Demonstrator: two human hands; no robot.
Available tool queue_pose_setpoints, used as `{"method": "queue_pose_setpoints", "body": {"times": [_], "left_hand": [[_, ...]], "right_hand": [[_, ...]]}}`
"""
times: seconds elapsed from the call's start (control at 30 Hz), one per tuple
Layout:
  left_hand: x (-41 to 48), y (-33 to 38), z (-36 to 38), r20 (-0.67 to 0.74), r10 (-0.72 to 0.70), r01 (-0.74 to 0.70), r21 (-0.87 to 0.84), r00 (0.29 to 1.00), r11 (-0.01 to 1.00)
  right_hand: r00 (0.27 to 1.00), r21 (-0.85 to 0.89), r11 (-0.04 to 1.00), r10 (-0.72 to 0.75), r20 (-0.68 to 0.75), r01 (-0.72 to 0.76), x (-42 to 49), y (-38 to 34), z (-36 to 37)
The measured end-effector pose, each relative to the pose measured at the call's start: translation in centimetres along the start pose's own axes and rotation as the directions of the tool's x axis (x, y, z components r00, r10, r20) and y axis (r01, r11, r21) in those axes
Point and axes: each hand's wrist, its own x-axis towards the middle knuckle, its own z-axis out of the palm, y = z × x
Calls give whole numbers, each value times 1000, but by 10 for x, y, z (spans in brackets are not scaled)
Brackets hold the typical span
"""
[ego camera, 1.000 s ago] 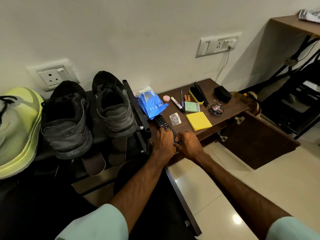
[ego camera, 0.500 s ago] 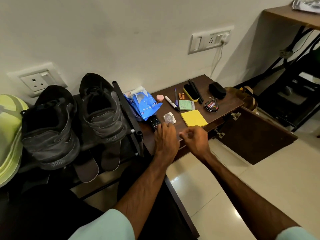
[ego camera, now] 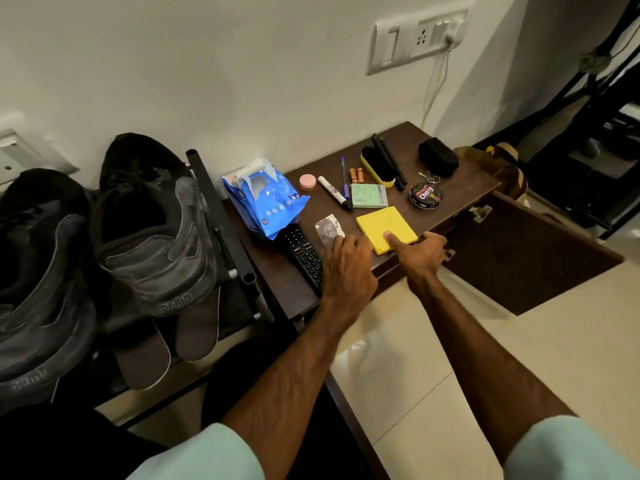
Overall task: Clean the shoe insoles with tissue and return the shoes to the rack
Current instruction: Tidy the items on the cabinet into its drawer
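Shoes blk, matte; insoles flat, oval

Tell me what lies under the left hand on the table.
The left hand covers the near end of a black remote; its far part shows. Anything else beneath is hidden.

Dim warm indoor light, soft glare on glossy cream floor tiles, wide-angle edge curvature, blurred dark grey shoes.

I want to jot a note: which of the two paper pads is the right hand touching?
The plain yellow pad, nearer the person; the thumb of the right hand lies on it. The green printed pad sits farther back, untouched.
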Motion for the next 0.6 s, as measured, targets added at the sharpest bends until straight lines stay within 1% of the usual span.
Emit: {"method": "queue_pose_setpoints", "body": {"times": [0.07,0.13,0.23,0.3,0.37,0.43,0.5,0.53,0.57,0.6], "left_hand": [[2,-1,3,2,8,-8,-14,1000,1000],[3,-2,2,8,5,-5,-16,1000,1000],[0,0,3,24,15,-13,-55,1000,998],[-5,4,5,40,50,-45,-98,998,994],[-13,11,7,88,104,-88,-173,991,981],[-23,19,7,187,136,-91,-229,973,969],[-35,25,9,339,127,-56,-213,932,975],[-42,29,9,447,109,-35,-169,888,985],[-48,32,9,559,88,-36,-103,824,994],[-54,34,10,652,69,-66,-29,755,997]], "right_hand": [[999,87,995,38,30,-40,2,8,0],[988,172,977,110,109,-128,0,8,-2],[965,266,936,184,189,-230,-3,13,-8],[951,314,911,198,239,-268,-11,19,-19],[938,341,894,196,287,-291,-19,35,-34],[923,383,867,191,333,-318,-31,50,-52],[908,378,857,213,361,-351,-41,71,-67],[902,351,863,233,364,-364,-45,82,-73],[900,322,871,253,355,-372,-48,94,-77],[897,292,876,278,344,-384,-50,105,-80]]}}
